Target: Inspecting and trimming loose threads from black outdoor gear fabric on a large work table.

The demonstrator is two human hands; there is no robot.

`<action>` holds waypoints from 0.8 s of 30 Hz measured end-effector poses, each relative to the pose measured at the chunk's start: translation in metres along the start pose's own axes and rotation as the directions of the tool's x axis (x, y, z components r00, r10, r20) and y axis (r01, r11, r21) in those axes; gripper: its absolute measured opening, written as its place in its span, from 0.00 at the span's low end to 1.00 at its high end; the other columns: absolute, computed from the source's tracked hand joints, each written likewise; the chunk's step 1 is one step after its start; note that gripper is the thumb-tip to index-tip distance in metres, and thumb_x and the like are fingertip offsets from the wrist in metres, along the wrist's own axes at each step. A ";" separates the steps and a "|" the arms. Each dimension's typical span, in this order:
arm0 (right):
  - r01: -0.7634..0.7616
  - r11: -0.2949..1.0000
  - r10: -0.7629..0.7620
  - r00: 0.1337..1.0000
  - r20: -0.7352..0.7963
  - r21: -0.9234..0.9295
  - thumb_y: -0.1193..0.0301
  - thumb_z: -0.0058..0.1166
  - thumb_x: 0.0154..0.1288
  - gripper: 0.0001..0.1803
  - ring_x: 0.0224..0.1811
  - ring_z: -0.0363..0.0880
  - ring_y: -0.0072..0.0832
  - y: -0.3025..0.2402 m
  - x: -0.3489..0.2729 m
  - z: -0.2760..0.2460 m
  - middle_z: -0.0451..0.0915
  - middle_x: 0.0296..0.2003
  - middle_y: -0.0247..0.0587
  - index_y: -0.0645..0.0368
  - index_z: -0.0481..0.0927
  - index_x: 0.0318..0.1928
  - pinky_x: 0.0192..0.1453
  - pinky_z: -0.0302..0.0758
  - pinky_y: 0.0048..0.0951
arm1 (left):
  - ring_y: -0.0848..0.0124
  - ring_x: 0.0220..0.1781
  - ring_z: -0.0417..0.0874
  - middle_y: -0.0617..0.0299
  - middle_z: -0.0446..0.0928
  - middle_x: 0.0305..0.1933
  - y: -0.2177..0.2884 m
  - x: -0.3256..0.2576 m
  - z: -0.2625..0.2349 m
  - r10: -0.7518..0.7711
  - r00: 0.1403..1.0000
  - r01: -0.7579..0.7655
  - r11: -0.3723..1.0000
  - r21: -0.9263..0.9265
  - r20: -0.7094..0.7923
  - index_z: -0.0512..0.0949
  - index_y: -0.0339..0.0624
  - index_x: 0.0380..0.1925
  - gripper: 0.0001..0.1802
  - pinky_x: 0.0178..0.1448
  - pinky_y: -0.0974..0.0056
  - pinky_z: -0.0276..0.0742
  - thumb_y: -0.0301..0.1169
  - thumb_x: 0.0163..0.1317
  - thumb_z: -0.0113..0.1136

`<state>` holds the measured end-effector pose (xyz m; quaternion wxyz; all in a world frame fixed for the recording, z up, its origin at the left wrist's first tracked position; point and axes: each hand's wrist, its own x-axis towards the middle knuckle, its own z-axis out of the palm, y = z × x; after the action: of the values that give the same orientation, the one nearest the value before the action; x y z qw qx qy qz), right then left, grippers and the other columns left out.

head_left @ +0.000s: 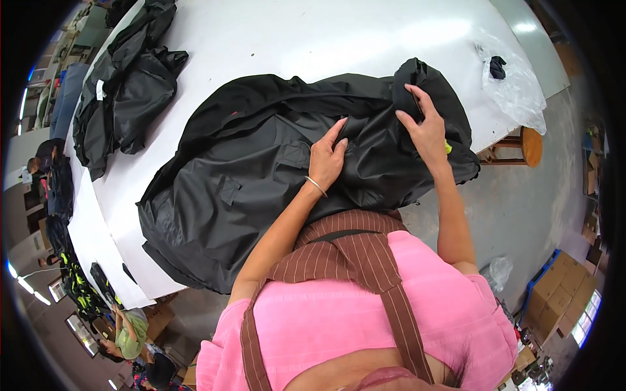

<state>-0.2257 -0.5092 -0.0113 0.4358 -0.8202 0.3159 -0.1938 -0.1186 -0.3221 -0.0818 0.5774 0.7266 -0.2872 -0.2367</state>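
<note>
Right hand point(427, 127) pinches black cloth point(261, 163); left hand point(327, 159) on it too, grip unclear; light, even tension should limit creases

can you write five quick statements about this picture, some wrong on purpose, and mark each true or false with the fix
1. The left hand and the right hand are both at the large black fabric. True.
2. The bracelet is on the right wrist. False: it is on the left wrist.
3. A second black bundle lies toward the left of the white table. True.
4. The clear plastic bag lies on the floor. False: it lies on the table, toward its right side.
5. The apron is plain white. False: it is brown with pale stripes.
</note>
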 end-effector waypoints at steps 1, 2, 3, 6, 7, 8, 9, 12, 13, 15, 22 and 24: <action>0.002 1.000 -0.002 1.000 -0.001 -0.002 0.75 0.60 0.58 0.25 0.50 0.78 0.31 0.006 -0.006 0.002 0.77 0.52 0.39 0.55 0.72 0.57 0.55 0.72 0.28 | 0.62 0.35 0.84 0.50 0.83 0.37 0.004 0.000 -0.001 0.019 0.999 -0.019 1.000 0.001 -0.043 0.71 0.39 0.58 0.24 0.42 0.67 0.75 0.24 0.60 0.54; 0.029 0.992 -0.023 0.998 -0.053 0.124 0.76 0.60 0.57 0.25 0.52 0.76 0.30 0.012 -0.011 0.004 0.76 0.54 0.40 0.57 0.72 0.57 0.57 0.70 0.27 | 0.60 0.39 0.83 0.51 0.82 0.40 0.009 -0.001 -0.002 -0.038 0.999 0.039 0.998 0.057 -0.006 0.71 0.41 0.58 0.24 0.47 0.64 0.74 0.24 0.59 0.55; 0.025 0.971 0.006 0.992 -0.128 0.238 0.77 0.60 0.57 0.26 0.54 0.75 0.28 0.018 -0.016 0.005 0.75 0.55 0.40 0.59 0.72 0.57 0.60 0.69 0.27 | 0.58 0.43 0.82 0.53 0.81 0.43 0.015 0.001 -0.004 -0.115 0.992 0.108 0.987 0.119 0.054 0.72 0.42 0.58 0.25 0.51 0.61 0.72 0.24 0.58 0.56; -0.047 0.948 0.078 0.993 -0.087 0.315 0.79 0.60 0.56 0.27 0.58 0.72 0.25 0.034 -0.033 0.002 0.74 0.56 0.39 0.63 0.70 0.57 0.63 0.65 0.25 | 0.60 0.54 0.76 0.58 0.75 0.52 0.037 0.008 -0.005 -0.065 0.994 -0.018 0.707 0.707 0.091 0.73 0.47 0.56 0.26 0.59 0.54 0.62 0.25 0.54 0.60; -0.099 0.937 0.138 0.986 -0.094 0.334 0.79 0.60 0.57 0.27 0.58 0.72 0.25 0.038 -0.036 0.002 0.73 0.56 0.38 0.63 0.69 0.58 0.63 0.65 0.24 | 0.60 0.54 0.76 0.58 0.75 0.52 0.044 0.012 -0.003 -0.052 0.995 -0.024 0.703 0.710 0.085 0.73 0.47 0.56 0.26 0.59 0.54 0.62 0.25 0.54 0.60; -0.086 0.938 0.127 0.987 -0.103 0.336 0.79 0.60 0.57 0.27 0.57 0.72 0.24 0.042 -0.038 0.004 0.73 0.56 0.37 0.63 0.69 0.58 0.63 0.65 0.23 | 0.60 0.54 0.74 0.59 0.73 0.53 0.049 0.019 0.002 0.186 0.981 -0.164 0.652 0.740 0.054 0.73 0.50 0.56 0.27 0.59 0.52 0.58 0.26 0.52 0.61; -0.092 0.934 0.123 0.990 -0.069 0.344 0.79 0.60 0.57 0.27 0.57 0.72 0.24 0.044 -0.039 0.005 0.73 0.56 0.37 0.63 0.69 0.58 0.63 0.65 0.23 | 0.61 0.55 0.71 0.61 0.70 0.53 0.052 0.025 0.008 0.421 0.906 -0.301 0.575 0.761 0.040 0.73 0.52 0.55 0.28 0.60 0.49 0.54 0.27 0.50 0.62; -0.045 0.936 0.084 0.992 -0.097 0.350 0.78 0.60 0.57 0.27 0.53 0.73 0.20 0.043 -0.040 0.004 0.74 0.54 0.35 0.60 0.70 0.58 0.57 0.68 0.23 | 0.61 0.44 0.73 0.61 0.73 0.40 0.049 0.042 0.025 0.452 0.860 -0.488 0.590 0.643 0.238 0.77 0.49 0.50 0.24 0.52 0.55 0.64 0.27 0.49 0.63; -0.149 0.944 0.167 0.985 -0.037 0.296 0.77 0.60 0.57 0.26 0.50 0.74 0.21 0.041 -0.039 0.002 0.75 0.51 0.34 0.57 0.71 0.57 0.53 0.71 0.24 | 0.62 0.41 0.73 0.61 0.73 0.36 0.045 0.044 0.031 0.318 0.849 -0.514 0.682 0.520 0.423 0.78 0.49 0.48 0.22 0.49 0.58 0.67 0.27 0.49 0.63; -0.252 0.939 0.256 0.967 0.013 0.234 0.76 0.60 0.57 0.25 0.46 0.76 0.22 0.033 -0.036 -0.002 0.76 0.47 0.33 0.55 0.72 0.57 0.49 0.73 0.25 | 0.62 0.38 0.73 0.61 0.73 0.32 0.036 0.037 0.043 0.391 0.828 -0.558 0.646 0.521 0.402 0.79 0.47 0.46 0.20 0.43 0.61 0.69 0.26 0.49 0.61; -0.092 0.839 0.013 0.989 -0.149 -0.536 0.60 0.62 0.55 0.24 0.36 0.80 0.46 0.010 -0.016 0.016 0.73 0.41 0.41 0.47 0.70 0.51 0.37 0.77 0.42 | 0.61 0.34 0.72 0.59 0.69 0.30 0.022 0.009 0.062 0.379 0.866 -0.500 0.692 0.521 0.327 0.77 0.42 0.48 0.19 0.39 0.60 0.67 0.22 0.52 0.57; -0.144 0.820 0.092 0.988 -0.121 -0.553 0.62 0.61 0.55 0.23 0.36 0.80 0.47 0.016 -0.016 0.019 0.74 0.41 0.41 0.47 0.70 0.51 0.37 0.76 0.43 | 0.60 0.35 0.73 0.58 0.69 0.30 0.021 0.007 0.061 0.367 0.873 -0.482 0.749 0.455 0.321 0.77 0.41 0.46 0.17 0.39 0.59 0.70 0.22 0.53 0.57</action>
<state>-0.2317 -0.4939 -0.0355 0.1729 -0.8813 0.4280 -0.1013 -0.1576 -0.3737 -0.0747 0.3631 0.7409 -0.5583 -0.0875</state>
